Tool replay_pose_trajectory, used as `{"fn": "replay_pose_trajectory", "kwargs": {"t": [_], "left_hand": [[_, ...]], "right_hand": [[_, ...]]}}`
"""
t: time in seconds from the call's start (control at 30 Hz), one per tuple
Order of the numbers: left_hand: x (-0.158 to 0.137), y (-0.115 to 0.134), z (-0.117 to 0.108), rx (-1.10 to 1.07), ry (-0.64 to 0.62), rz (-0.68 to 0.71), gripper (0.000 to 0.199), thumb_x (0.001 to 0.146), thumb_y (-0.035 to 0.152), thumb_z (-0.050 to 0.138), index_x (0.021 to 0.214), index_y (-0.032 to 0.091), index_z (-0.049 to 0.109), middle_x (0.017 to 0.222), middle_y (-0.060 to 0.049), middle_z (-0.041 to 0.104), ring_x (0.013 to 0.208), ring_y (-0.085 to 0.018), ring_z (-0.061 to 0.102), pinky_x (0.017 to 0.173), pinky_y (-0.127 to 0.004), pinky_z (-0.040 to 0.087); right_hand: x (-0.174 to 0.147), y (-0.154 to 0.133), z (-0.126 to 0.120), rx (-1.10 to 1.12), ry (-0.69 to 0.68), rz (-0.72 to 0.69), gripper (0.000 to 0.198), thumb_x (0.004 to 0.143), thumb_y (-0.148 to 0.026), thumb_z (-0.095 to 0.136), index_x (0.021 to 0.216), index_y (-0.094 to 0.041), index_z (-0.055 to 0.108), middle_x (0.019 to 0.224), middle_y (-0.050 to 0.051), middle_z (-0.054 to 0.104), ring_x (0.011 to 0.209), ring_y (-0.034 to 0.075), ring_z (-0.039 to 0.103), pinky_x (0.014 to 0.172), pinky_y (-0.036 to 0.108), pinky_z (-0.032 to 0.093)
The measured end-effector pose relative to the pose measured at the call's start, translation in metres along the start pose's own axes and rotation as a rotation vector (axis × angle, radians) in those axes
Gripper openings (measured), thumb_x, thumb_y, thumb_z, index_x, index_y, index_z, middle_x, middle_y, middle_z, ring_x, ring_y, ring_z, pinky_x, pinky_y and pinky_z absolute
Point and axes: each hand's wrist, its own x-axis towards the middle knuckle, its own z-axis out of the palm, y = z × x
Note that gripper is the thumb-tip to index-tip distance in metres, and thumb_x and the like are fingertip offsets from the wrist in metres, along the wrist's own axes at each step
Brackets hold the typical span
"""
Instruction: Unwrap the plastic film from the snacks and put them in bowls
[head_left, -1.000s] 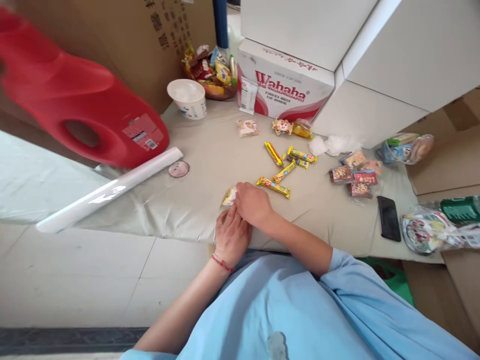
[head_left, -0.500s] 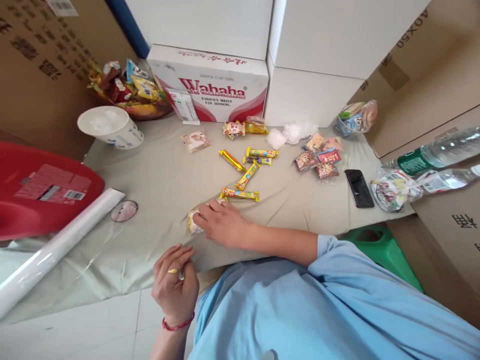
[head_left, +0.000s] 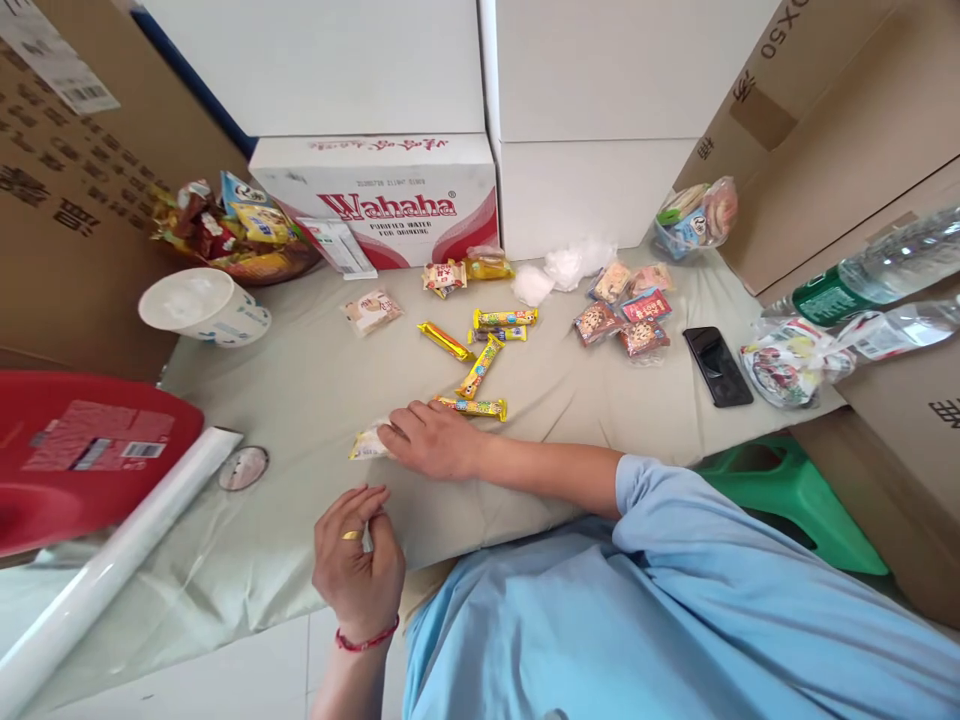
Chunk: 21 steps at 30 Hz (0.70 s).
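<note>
Yellow-and-white snack packet lies partly under the right hand, which the left hand, fingers curled, no longer touches (either grip unclear).

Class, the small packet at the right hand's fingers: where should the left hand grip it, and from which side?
Probably the exposed left end of the packet, pinched by the left hand from the left: that end sticks out, while the right hand covers the other.

Looks like a storeroom: cardboard cartons, white boxes
</note>
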Motion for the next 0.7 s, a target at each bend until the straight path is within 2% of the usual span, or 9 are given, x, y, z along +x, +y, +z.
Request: {"fn": "replay_pose_trajectory", "kwargs": {"t": [0.1, 0.2, 0.3, 0.4, 0.47, 0.53, 0.6, 0.7], "left_hand": [[0.008, -0.002, 0.006, 0.020, 0.049, -0.016, 0.018, 0.096, 0.014, 0.055, 0.103, 0.021, 0.070, 0.102, -0.007, 0.073, 0.116, -0.026, 0.067, 0.108, -0.051, 0.050], [0.007, -0.010, 0.013, 0.049, 0.051, -0.033, 0.016, 0.097, 0.018, 0.054, 0.099, 0.020, 0.070, 0.100, -0.008, 0.074, 0.116, -0.025, 0.067, 0.108, -0.049, 0.050], [0.002, -0.020, 0.018, 0.097, -0.040, -0.083, 0.019, 0.098, 0.021, 0.053, 0.097, 0.019, 0.071, 0.100, -0.008, 0.074, 0.114, -0.025, 0.068, 0.106, -0.047, 0.052], [0.003, -0.026, 0.021, 0.141, -0.123, -0.143, 0.022, 0.099, 0.023, 0.051, 0.098, 0.019, 0.072, 0.102, -0.009, 0.075, 0.111, -0.026, 0.068, 0.102, -0.044, 0.053], [0.006, -0.027, 0.024, 0.153, -0.154, -0.147, 0.023, 0.099, 0.025, 0.050, 0.098, 0.019, 0.073, 0.103, -0.009, 0.075, 0.111, -0.026, 0.068, 0.101, -0.044, 0.053], [0.011, -0.026, 0.027, 0.163, -0.180, -0.126, 0.024, 0.099, 0.027, 0.050, 0.098, 0.019, 0.073, 0.104, -0.010, 0.074, 0.110, -0.027, 0.067, 0.101, -0.046, 0.052], [0.014, -0.024, 0.029, 0.181, -0.192, -0.107, 0.026, 0.099, 0.028, 0.050, 0.098, 0.018, 0.074, 0.105, -0.011, 0.073, 0.110, -0.029, 0.067, 0.101, -0.047, 0.052], [0.015, -0.023, 0.030, 0.206, -0.197, -0.085, 0.028, 0.099, 0.030, 0.050, 0.097, 0.017, 0.074, 0.106, -0.013, 0.072, 0.108, -0.030, 0.066, 0.100, -0.049, 0.052]], "right_hand": [[0.004, 0.007, -0.007, 0.145, 0.031, 0.079, 0.031, 0.109, -0.034, 0.043, 0.128, -0.016, 0.059, 0.122, 0.015, 0.063, 0.109, 0.026, 0.057, 0.092, 0.043, 0.051], [-0.015, 0.022, -0.029, 0.408, 0.184, 0.206, 0.032, 0.110, -0.036, 0.043, 0.128, -0.017, 0.061, 0.123, 0.014, 0.064, 0.113, 0.023, 0.059, 0.098, 0.037, 0.050], [-0.070, 0.056, -0.058, 0.644, 0.382, 0.413, 0.039, 0.110, -0.045, 0.039, 0.127, -0.020, 0.063, 0.120, 0.010, 0.068, 0.112, 0.021, 0.064, 0.097, 0.033, 0.050], [-0.146, 0.104, -0.081, 0.703, 0.482, 0.821, 0.048, 0.105, -0.058, 0.040, 0.115, -0.020, 0.068, 0.102, 0.005, 0.073, 0.091, 0.021, 0.067, 0.080, 0.031, 0.051], [-0.190, 0.134, -0.088, 0.612, 0.460, 1.028, 0.050, 0.102, -0.061, 0.041, 0.102, -0.019, 0.068, 0.085, 0.004, 0.070, 0.077, 0.021, 0.063, 0.069, 0.030, 0.047], [-0.218, 0.153, -0.088, 0.414, 0.401, 1.143, 0.046, 0.103, -0.053, 0.038, 0.092, -0.019, 0.066, 0.079, 0.005, 0.067, 0.074, 0.022, 0.060, 0.068, 0.031, 0.043], [-0.226, 0.162, -0.084, 0.183, 0.303, 1.217, 0.041, 0.104, -0.043, 0.035, 0.090, -0.018, 0.065, 0.079, 0.007, 0.067, 0.076, 0.023, 0.060, 0.070, 0.031, 0.041], [-0.212, 0.161, -0.077, -0.114, 0.151, 1.276, 0.035, 0.105, -0.030, 0.034, 0.101, -0.016, 0.066, 0.091, 0.013, 0.069, 0.084, 0.025, 0.060, 0.074, 0.033, 0.039]]}}
